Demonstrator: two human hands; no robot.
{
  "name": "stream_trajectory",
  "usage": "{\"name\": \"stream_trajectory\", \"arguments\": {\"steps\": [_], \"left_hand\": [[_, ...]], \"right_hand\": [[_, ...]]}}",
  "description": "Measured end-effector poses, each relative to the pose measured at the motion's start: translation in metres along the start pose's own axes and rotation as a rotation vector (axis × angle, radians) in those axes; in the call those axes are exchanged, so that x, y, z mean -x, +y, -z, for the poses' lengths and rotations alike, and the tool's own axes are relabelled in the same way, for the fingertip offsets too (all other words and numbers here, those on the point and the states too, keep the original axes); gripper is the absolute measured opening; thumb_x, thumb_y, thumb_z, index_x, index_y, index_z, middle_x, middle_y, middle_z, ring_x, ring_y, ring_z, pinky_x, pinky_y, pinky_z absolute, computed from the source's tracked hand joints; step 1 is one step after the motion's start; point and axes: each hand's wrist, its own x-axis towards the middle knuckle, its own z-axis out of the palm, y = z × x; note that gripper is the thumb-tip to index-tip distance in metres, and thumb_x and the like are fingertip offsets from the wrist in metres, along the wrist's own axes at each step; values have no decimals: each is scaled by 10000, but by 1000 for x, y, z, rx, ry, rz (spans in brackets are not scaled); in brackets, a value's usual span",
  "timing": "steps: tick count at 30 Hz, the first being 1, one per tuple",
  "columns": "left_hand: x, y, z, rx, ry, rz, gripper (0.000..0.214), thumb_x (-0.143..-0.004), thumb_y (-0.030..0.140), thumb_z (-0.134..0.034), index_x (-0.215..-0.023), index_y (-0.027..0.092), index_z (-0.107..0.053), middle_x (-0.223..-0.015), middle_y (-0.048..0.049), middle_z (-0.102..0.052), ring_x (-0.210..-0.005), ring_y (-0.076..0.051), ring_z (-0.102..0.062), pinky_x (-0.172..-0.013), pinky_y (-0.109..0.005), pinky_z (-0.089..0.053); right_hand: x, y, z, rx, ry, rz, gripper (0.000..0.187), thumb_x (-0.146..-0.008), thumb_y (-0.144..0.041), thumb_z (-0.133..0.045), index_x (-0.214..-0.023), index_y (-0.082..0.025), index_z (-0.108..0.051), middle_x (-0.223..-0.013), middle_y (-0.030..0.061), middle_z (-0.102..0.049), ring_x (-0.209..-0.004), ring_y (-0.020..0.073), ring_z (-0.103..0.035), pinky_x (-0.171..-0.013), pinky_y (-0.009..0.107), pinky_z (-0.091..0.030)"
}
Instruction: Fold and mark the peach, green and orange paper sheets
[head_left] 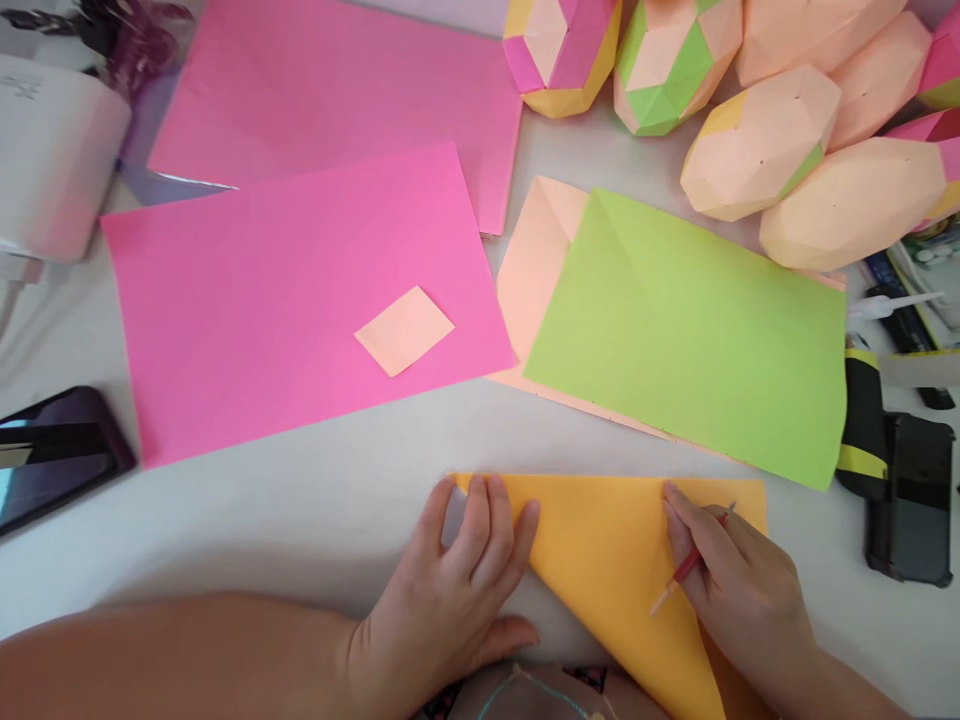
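A sheet of yellow-orange paper (600, 560) lies folded at the front, its long straight edge facing away from me and its lower part hanging toward my lap. My left hand (465, 580) rests with spread fingers on the narrow left corner of this sheet. On the right, my right hand (739, 575) touches the paper near its top edge with the fingertips. Its fingers also hold a thin red tool (688, 563) with slim, pale ends, slanting across the hand. Its exact kind is unclear. A small peach paper diamond (405, 331) lies farther off on a pink sheet (300, 300).
Behind the hands are a green sheet (690, 330) over peach paper (536, 260), and another pink sheet (337, 100). Faceted paper shapes (761, 145) crowd the back right. A phone (60, 455) and white charger (60, 160) sit left; a dark device (909, 500) lies right.
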Motion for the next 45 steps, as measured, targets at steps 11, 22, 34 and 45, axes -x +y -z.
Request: {"name": "stream_trajectory", "arguments": {"steps": [11,22,34,45], "left_hand": [[-3,-2,-1,27,0,3,958,-684,831,-483,-1342,136,-456,-1229,-207,-547,-1163,-371,-423,-984,-639,-297],[0,-1,-2,8,-3,-8,967,-711,822,-451,-1357,104,-425,-1253,-212,-542,-1172,-362,-448,-1023,-568,-303],[0,0,-1,7,-10,10,978,-702,826,-459,-1372,115,-407,-1266,-218,-541,-1176,-373,-473,-1019,-565,-322],[4,4,-2,32,55,78,987,-689,805,-516,-1295,26,-504,-1228,-261,-550,-1165,-393,-491,-1042,-539,-343]], "right_hand": [[1,0,0,-3,-11,-3,208,-887,-73,-557,-1084,-72,-623,-523,-52,-419,-477,97,-385,-472,239,-342],[1,0,0,-6,0,-10,203,-897,-82,-545,-1087,-93,-616,-519,-58,-410,-473,95,-382,-470,237,-346],[0,0,0,-4,-5,-9,218,-885,-83,-557,-1094,-91,-618,-518,-57,-408,-471,98,-386,-472,241,-342],[-2,-2,1,-18,-20,-32,282,-864,-53,-512,-1128,-97,-601,-517,-50,-436,-474,101,-411,-463,233,-353]]}}
